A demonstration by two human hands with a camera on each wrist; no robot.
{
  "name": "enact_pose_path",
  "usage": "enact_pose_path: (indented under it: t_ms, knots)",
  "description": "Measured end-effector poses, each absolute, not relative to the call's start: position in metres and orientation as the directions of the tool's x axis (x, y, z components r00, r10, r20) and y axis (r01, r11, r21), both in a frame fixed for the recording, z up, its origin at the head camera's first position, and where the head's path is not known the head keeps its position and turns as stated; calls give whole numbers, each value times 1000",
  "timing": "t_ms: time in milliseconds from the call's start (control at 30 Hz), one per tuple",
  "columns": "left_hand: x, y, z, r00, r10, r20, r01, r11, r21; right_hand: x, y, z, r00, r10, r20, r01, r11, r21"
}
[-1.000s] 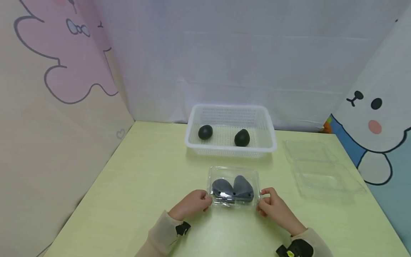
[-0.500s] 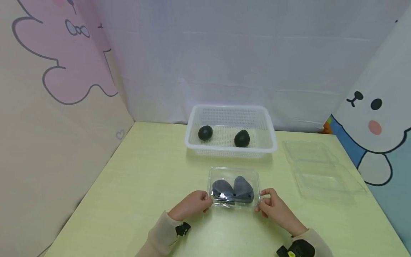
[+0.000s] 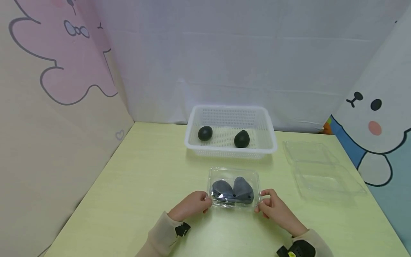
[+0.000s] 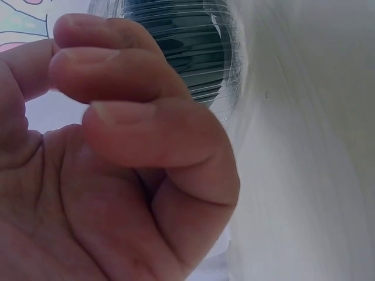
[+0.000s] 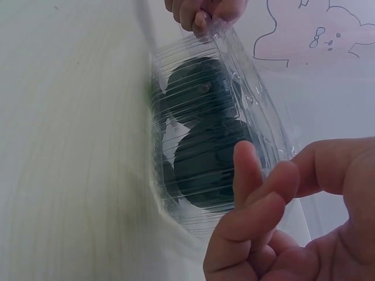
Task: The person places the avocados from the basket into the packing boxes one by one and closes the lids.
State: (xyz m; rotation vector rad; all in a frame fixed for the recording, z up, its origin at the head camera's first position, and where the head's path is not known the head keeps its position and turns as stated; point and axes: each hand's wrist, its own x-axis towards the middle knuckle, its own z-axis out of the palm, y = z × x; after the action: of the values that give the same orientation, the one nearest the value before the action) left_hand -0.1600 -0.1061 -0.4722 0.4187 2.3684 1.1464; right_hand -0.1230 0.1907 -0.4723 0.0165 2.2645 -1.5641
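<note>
A clear plastic clamshell box (image 3: 233, 173) sits in the middle of the table, lid down, with two dark avocados (image 3: 243, 189) side by side inside. At its front left corner my left hand (image 3: 192, 206) pinches the rim. My right hand (image 3: 278, 210) pinches the front right corner between thumb and forefinger. In the right wrist view the ribbed side of the box (image 5: 196, 225) faces the camera, and the other fingers of the right hand (image 5: 281, 216) curl beside it. Part of the box shows behind the left hand (image 4: 146, 129) in the left wrist view.
Behind the box stands a white perforated basket (image 3: 231, 151) holding two more avocados (image 3: 242, 139), set apart. To the right, another clear clamshell box (image 3: 324, 175) lies opened out on the pale yellow table (image 3: 135, 178). A white cloth (image 3: 218, 64) hangs behind.
</note>
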Motion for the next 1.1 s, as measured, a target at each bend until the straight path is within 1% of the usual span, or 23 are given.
enact_pose_path:
  t_ms: [867,1100]
  knots:
    - [-160,-106,-469,-831,471,-295,64,608,791,-124,195,-476,-922,-240,-306,198,387,-901]
    - [-159,-106,-471,-841,454,-295,52,610,791,-123,195,-478,-926,-241,-291,185,381,-906]
